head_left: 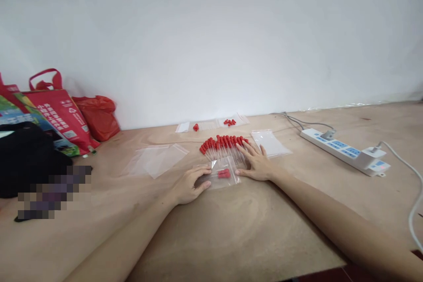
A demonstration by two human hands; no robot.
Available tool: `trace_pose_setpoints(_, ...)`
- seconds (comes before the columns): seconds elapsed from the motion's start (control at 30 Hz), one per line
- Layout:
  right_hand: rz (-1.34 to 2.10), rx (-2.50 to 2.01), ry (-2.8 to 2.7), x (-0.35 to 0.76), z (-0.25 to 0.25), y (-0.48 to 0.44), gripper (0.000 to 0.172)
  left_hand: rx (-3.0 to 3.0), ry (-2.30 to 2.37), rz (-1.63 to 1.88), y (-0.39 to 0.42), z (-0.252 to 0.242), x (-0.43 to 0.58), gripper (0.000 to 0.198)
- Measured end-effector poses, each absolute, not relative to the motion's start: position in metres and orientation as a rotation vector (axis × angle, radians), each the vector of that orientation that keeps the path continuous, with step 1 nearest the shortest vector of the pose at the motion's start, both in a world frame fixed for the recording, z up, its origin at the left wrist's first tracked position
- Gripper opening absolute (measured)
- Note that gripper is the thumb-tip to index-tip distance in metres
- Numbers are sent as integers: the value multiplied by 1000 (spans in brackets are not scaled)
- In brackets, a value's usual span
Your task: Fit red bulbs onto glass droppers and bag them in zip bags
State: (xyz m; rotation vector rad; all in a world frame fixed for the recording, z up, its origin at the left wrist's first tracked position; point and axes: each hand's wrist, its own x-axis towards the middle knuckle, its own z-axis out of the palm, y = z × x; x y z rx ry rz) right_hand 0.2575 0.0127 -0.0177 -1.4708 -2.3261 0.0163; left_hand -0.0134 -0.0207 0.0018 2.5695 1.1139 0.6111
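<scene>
A clear zip bag [215,181] lies flat on the wooden table between my hands, with a few red-bulbed droppers [224,173] inside. At its left edge rests my left hand [191,186], thumb and fingers apart. My right hand [256,164] is spread open; its thumb touches the bag's right edge and its fingers reach the right end of a fanned row of droppers [225,142]. These have red rubber bulbs pointing away from me and thin clear tubes. The bag and my right fingers hide some of the tube ends.
Flat clear bags [161,161] lie at left, and a stack of bags [270,142] at right. Filled bags [208,125] sit near the wall. A white power strip [343,150] with cables stands right. Red shopping bags [62,114] and a black cloth item [31,161] occupy the left.
</scene>
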Motion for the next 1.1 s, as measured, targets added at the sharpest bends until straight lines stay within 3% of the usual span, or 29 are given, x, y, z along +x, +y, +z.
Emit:
trace_pose_setpoints(0.77,-8,-1435,-2438,217,-12,62,64,2488,1287,731,-7,4,-39,26)
trace_pose_setpoints(1.1,-179,-1099,-2548,215,-10,46,75,2475,926,754,-14,5,-53,15)
